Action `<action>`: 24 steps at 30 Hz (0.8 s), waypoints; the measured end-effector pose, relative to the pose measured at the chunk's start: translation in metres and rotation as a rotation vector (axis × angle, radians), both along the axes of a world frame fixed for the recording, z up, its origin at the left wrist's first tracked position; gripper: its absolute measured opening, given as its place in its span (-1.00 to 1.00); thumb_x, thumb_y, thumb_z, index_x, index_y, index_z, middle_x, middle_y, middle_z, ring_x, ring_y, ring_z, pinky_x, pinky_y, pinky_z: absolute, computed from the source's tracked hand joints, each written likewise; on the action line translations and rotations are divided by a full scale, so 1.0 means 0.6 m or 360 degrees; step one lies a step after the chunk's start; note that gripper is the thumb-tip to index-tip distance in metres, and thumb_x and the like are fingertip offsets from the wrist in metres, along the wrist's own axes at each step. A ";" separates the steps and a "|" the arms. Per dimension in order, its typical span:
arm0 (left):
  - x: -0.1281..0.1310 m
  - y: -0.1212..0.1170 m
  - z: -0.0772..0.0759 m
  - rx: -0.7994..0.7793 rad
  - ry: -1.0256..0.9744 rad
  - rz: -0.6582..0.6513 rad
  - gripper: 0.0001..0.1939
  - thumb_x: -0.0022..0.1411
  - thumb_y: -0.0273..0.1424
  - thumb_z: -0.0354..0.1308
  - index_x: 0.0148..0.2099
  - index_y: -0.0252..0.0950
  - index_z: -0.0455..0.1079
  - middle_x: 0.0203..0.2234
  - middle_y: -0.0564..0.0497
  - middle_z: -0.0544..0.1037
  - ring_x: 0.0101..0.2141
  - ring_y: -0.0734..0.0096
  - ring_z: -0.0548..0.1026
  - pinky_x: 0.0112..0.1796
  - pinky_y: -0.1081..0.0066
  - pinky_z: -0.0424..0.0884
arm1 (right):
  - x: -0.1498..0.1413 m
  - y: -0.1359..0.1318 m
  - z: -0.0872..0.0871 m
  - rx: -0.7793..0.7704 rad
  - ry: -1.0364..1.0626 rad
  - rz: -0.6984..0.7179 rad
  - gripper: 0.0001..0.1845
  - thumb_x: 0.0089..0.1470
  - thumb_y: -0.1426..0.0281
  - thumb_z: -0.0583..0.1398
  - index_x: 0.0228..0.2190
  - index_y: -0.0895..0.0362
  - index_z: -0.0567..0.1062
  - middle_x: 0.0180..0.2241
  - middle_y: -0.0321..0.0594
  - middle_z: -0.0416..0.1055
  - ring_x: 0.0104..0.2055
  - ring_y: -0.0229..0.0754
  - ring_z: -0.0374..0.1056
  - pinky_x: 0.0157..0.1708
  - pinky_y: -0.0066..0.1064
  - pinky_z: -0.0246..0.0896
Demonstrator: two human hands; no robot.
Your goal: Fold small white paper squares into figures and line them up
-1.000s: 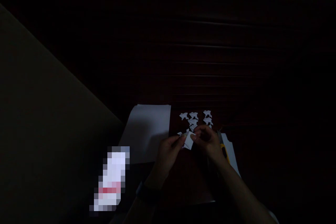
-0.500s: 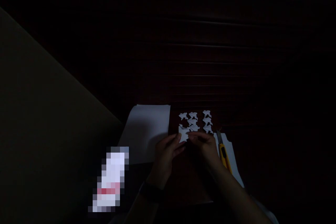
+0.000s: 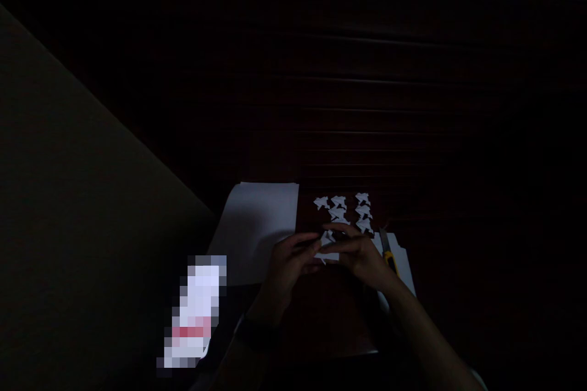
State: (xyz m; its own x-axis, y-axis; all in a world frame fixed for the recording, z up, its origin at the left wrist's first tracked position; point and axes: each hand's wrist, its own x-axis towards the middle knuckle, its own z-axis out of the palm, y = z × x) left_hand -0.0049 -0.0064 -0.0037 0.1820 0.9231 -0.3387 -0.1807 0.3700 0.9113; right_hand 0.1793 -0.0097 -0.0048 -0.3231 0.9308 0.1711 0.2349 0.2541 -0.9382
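Note:
Between my two hands is a small folded piece of white paper (image 3: 331, 256), its upper part partly covered by fingers. My left hand (image 3: 288, 263) pinches its left side. My right hand (image 3: 363, 255) grips the right side, with fingers laid across the front of the folds. Just beyond them lie several small folded paper figures (image 3: 338, 202) in a group, and to their right a column of similar paper figures (image 3: 364, 211). The picture is dark, so the fine creases do not show.
White paper sheets (image 3: 261, 214) lie on the left of the dark table (image 3: 330, 324). To the right, a yellow utility knife (image 3: 389, 260) rests on more white paper (image 3: 405, 267), partly behind my right forearm. A blurred-out bright object (image 3: 197, 305) is at lower left. A wall (image 3: 82, 183) slopes along the left.
The folded paper has turned and come slightly lower and nearer. My right hand's fingers have moved across its front, and the right forearm now covers more of the knife.

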 end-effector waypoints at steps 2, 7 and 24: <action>0.002 -0.002 -0.002 0.0016 -0.0046 0.0047 -0.62 0.05 -0.26 0.25 -0.08 -0.30 0.43 -0.23 -0.13 0.55 -0.36 0.35 0.54 -0.38 0.41 0.48 | -0.002 0.002 -0.005 -0.0018 0.0027 0.0000 -0.64 0.03 0.55 0.20 -0.22 -0.16 0.55 0.08 -0.32 0.25 0.11 -0.10 0.18 0.12 -0.12 0.06; 0.003 -0.005 0.000 -0.0012 -0.0083 0.0048 -0.54 0.08 -0.25 0.22 0.04 -0.26 0.37 -0.22 -0.15 0.55 -0.33 0.32 0.55 -0.35 0.39 0.48 | -0.003 0.006 -0.005 -0.0021 0.0040 -0.0026 -0.74 0.00 0.45 0.25 -0.27 -0.14 0.57 0.05 -0.31 0.30 0.08 -0.08 0.23 0.08 -0.15 0.14; 0.017 -0.005 0.002 0.0235 0.0215 0.0147 -0.65 0.09 -0.28 0.19 -0.08 -0.35 0.44 -0.35 -0.12 0.60 -0.41 0.34 0.55 -0.48 0.47 0.49 | -0.023 -0.001 0.006 -0.0059 0.0190 -0.0355 -0.89 0.03 0.37 0.23 -0.40 0.01 0.60 -0.04 -0.21 0.41 -0.03 -0.07 0.34 -0.02 -0.17 0.19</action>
